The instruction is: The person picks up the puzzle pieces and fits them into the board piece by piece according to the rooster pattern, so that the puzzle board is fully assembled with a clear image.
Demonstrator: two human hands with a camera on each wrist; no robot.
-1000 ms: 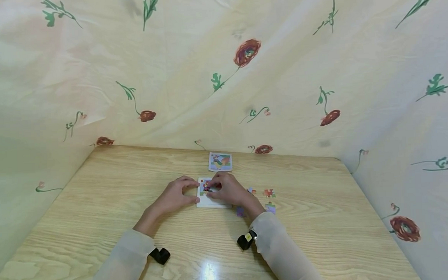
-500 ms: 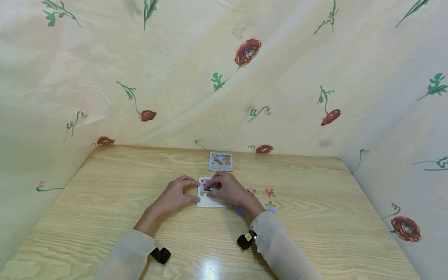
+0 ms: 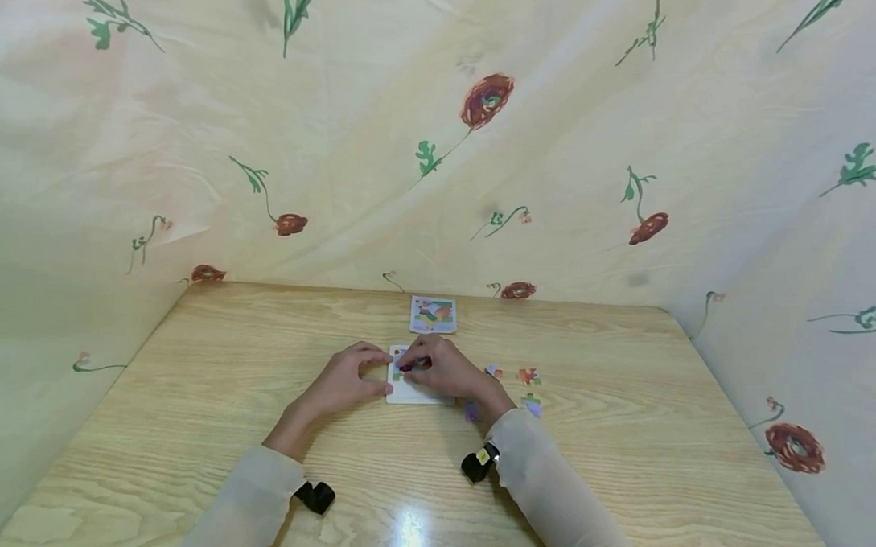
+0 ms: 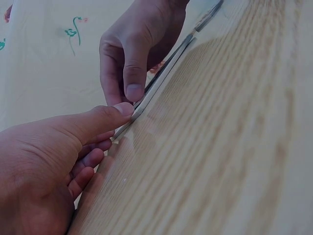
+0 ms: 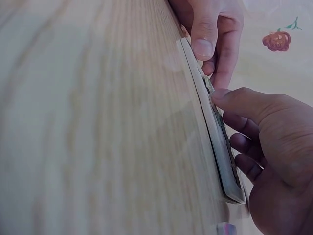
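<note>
A small white puzzle board [image 3: 417, 396] lies flat on the wooden table, with joined colored pieces along its upper left. My left hand [image 3: 345, 381] holds the board's left edge between thumb and fingers. My right hand [image 3: 447, 368] reaches over the board from the right; its thumb and fingertips pinch a dark puzzle piece [image 3: 405, 369] at the pieces set there. In the right wrist view, the right thumb sits on the pieces above the board's edge [image 5: 208, 115], the other fingers curling behind. The hand covers much of the board's right half in the head view.
Several loose puzzle pieces lie right of the board, among them a red one [image 3: 529, 376], a green-and-purple one [image 3: 532, 405] and a purple one [image 3: 472, 411] beside the right wrist. A picture card [image 3: 434, 315] lies behind the board. Flowered cloth [image 3: 332, 148] surrounds the table.
The right fingertips have shifted slightly left and closer together, covering more of the dark piece. The left hand and the board stay in place.
</note>
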